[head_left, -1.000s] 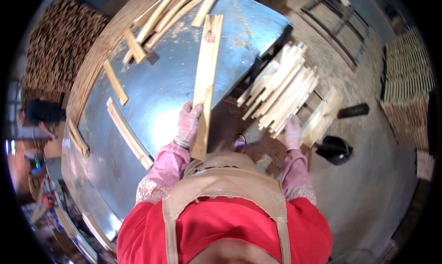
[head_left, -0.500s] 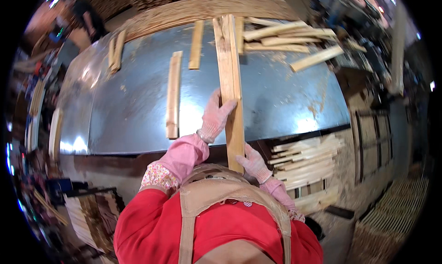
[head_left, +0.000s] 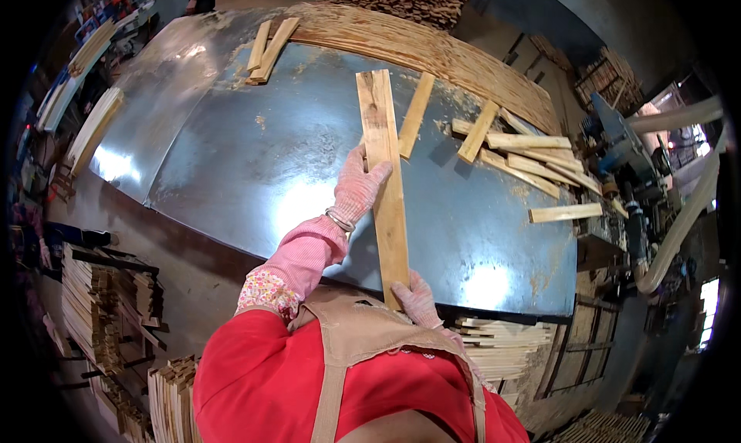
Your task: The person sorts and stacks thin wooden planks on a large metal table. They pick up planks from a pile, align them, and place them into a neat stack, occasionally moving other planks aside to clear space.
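A long, flat wooden board [head_left: 390,211] with a dark knot near its far end is held lengthwise in front of me, above the metal-topped table. My left hand [head_left: 360,184], in a pink knit glove, wraps the board's left side about midway, thumb over the top face. Close to my body, my right hand [head_left: 419,298], gloved likewise, grips the board's near end from the right, with its thumb on top. The right hand's other fingers are mostly hidden. Just beyond the board lies a loose plank [head_left: 417,115] on the table.
The shiny metal table [head_left: 231,157] has a wooden sheet [head_left: 432,53] along its far edge. Planks lie in a jumbled pile [head_left: 540,157] at right and a small group [head_left: 270,51] at far left. Stacked strips [head_left: 505,346] stand below the table's right front edge.
My view has turned, so the table's contents appear farther right and lower. Both hands still hold the board. The plank previously seen left of it no longer shows separately.
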The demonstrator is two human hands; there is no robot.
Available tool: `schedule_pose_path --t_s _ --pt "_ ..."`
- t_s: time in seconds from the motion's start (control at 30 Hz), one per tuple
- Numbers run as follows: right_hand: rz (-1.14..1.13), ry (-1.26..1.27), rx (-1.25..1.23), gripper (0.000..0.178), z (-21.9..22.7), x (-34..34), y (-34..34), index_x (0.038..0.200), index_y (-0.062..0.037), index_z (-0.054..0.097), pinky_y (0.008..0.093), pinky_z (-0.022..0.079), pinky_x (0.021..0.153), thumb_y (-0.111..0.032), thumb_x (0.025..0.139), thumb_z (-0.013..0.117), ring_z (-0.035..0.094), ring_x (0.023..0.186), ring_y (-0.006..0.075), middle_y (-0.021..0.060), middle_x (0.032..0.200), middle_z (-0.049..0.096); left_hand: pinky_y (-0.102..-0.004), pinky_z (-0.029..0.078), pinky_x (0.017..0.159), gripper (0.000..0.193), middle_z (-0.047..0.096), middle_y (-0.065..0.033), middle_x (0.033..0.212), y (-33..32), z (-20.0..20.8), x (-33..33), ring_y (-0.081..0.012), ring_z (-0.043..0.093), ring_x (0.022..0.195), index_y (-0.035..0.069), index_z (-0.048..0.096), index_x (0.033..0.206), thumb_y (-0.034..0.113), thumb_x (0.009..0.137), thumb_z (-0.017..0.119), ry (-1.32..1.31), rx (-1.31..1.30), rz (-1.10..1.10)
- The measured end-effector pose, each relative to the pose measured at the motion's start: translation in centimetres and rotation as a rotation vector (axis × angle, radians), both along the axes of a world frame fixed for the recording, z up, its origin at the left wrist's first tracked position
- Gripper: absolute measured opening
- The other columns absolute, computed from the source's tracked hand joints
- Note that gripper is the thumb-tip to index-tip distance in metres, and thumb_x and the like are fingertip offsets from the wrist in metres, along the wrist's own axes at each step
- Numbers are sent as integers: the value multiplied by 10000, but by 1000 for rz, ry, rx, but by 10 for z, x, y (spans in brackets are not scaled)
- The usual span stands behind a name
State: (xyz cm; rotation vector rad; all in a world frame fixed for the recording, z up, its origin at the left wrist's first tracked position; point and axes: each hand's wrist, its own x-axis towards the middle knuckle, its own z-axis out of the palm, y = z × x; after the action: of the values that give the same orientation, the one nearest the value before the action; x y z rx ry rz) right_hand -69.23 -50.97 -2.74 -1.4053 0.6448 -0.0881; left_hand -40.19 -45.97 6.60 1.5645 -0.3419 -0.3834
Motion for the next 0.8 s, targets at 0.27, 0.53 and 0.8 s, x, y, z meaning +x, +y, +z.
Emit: schedule_pose_path --t_s 0.27,0.53,0.8 --pt "37 45 -84 431 -41 71 -11 1367 24 647 339 553 965 -232 1032 738 691 1087 159 88 1240 759 -344 551 993 555 727 -149 1210 20 -12 73 -218 702 1085 -52 546 1433 197 977 744 74 -162 83" --pt "-232 113 -152 415 -6 93 -47 1338 35 679 332 548 915 -245 1033 702 681 1011 165 72 1147 769 -312 576 769 546 724 -92 1036 27 -80 89 -142 675 880 -11 631 1415 291 973 742 39 197 3" --pt "-776 169 -210 454 -74 -46 -162 1307 29 688 351 551 908 -302 1001 744 683 965 182 93 1068 759 -504 451 1170 754 544 -229 1512 -17 -153 7 -419 514 1402 70 580 1474 398 836 810 -469 1048 -240"
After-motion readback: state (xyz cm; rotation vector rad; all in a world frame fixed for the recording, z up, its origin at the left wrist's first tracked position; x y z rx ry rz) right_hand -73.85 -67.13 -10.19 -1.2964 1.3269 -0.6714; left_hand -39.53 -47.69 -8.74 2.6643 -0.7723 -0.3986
